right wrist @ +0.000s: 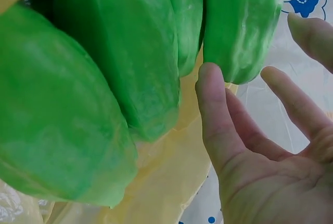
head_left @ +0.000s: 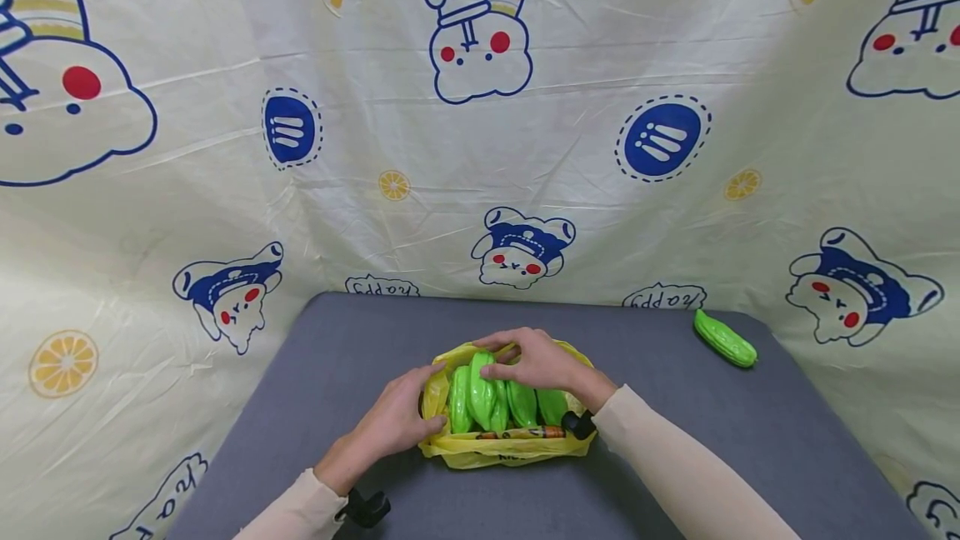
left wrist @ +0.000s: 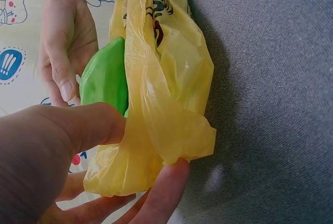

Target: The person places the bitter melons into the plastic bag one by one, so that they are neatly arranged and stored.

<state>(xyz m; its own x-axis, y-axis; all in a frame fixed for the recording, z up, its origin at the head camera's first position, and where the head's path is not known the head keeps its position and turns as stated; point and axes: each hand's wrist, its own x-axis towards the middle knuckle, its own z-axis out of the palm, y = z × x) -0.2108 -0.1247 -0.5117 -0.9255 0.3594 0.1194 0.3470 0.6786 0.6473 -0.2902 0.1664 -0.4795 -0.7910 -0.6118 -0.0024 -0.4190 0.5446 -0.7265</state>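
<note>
A yellow plastic bag [head_left: 510, 452] stands on the table with its mouth spread, holding several green, ridged vegetables [head_left: 481, 394] that look like bitter melons. My left hand [head_left: 393, 411] holds the bag's left end; in the left wrist view its thumb [left wrist: 99, 122] lies over the rim and its fingers are against the outside. Over the bag's far side is my right hand [head_left: 543, 361], its thumb and fingers spread by the top of the tallest green vegetable. In the right wrist view, a fingertip [right wrist: 210, 73] is close to its end; contact is unclear.
Another green vegetable [head_left: 726, 340] lies alone near the far right corner of the grey table [head_left: 637, 340]. A white cloth [head_left: 585, 140] printed with cartoons hangs behind and beside the table. Each wrist wears a black strap-on device [head_left: 363, 509].
</note>
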